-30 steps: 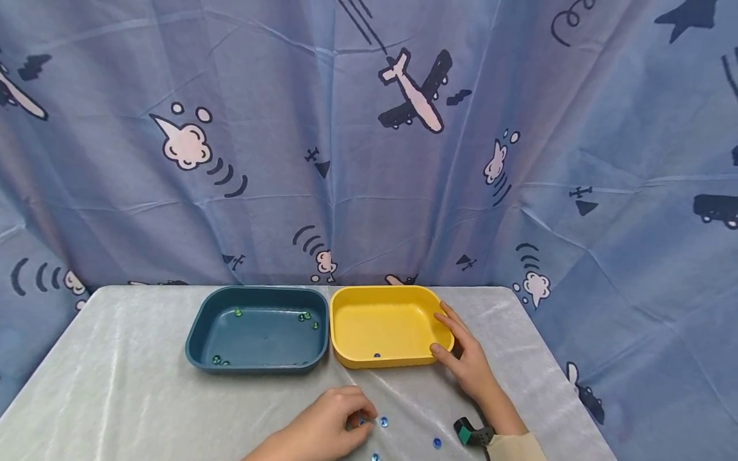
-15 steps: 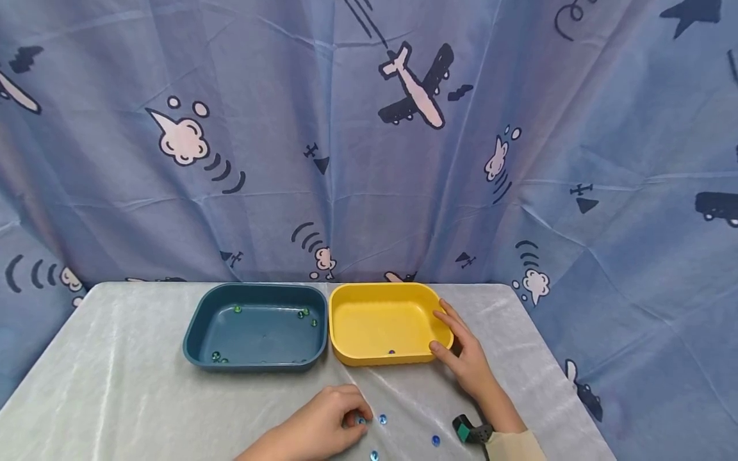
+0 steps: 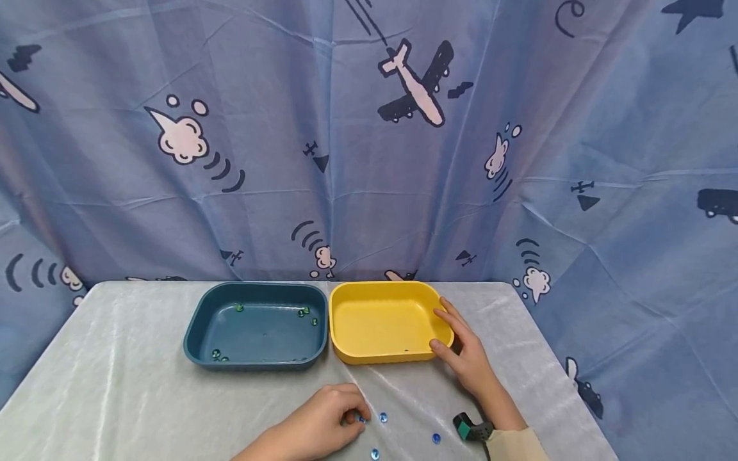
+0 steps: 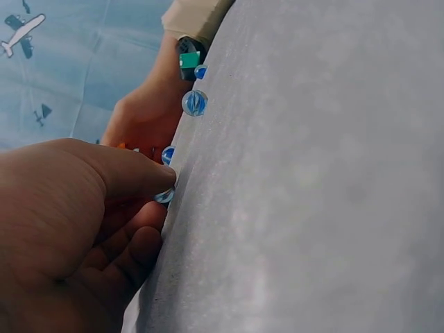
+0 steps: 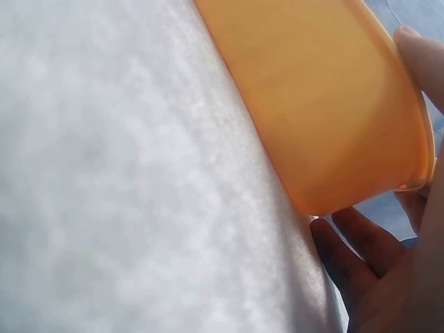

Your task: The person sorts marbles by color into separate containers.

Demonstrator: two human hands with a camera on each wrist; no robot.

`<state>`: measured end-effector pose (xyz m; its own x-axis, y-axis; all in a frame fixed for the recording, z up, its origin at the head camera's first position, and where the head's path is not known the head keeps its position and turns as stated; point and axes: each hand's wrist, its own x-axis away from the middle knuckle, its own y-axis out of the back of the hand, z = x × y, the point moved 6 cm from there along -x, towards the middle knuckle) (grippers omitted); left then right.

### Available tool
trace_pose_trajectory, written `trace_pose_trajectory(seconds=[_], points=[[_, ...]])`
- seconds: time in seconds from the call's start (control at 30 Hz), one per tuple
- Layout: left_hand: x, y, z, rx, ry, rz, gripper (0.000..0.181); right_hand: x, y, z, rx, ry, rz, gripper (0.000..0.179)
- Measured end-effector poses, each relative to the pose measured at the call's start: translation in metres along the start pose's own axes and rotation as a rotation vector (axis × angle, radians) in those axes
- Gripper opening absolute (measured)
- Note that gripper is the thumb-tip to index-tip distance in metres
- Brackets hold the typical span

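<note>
My left hand [image 3: 325, 419] is low over the cloth, thumb and fingertips pinching a clear-and-blue marble [image 4: 164, 195]. More blue marbles lie close by: one [image 3: 383, 417] just right of the fingertips, another [image 3: 375, 454] nearer the front, a darker one [image 3: 436, 438] farther right. At the right end of the yellow tray [image 3: 386, 355], my right hand [image 3: 469, 362] holds its wall, thumb on the near rim and fingers along the side. Just the top of a dark marble [image 3: 406, 350] shows over the tray's near wall.
A teal tray [image 3: 256, 367] stands against the yellow one's left side, with several green marbles [image 3: 239, 308] scattered in it. Pale cloth [image 3: 115, 384] covers the table. A printed blue curtain [image 3: 259, 128] hangs behind. A black-and-green wrist device [image 3: 469, 428] is on the right wrist.
The marble in the yellow tray has rolled right along the near wall and sunk mostly out of sight. My left hand has shifted slightly left; my right hand keeps its place.
</note>
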<state>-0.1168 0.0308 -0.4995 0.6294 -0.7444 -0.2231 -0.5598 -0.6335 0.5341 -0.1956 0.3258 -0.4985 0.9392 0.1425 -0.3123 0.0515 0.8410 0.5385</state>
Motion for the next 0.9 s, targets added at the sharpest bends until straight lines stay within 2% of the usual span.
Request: trace_pose_trajectory(seconds=[0.2,0.63,0.9], points=[[0.000,-0.001,0.000,-0.006,-0.016,-0.001,0.018,0.001,0.000,-0.001,0.002,-0.006,0.003,0.061],[-0.002,0.000,-0.001,0.009,-0.005,0.005,0.014,0.003,0.002,-0.001,0.012,-0.021,-0.002,0.061],[-0.003,0.009,-0.004,0.004,-0.025,-0.049,0.010,0.000,0.001,-0.001,-0.009,0.006,0.006,0.061]])
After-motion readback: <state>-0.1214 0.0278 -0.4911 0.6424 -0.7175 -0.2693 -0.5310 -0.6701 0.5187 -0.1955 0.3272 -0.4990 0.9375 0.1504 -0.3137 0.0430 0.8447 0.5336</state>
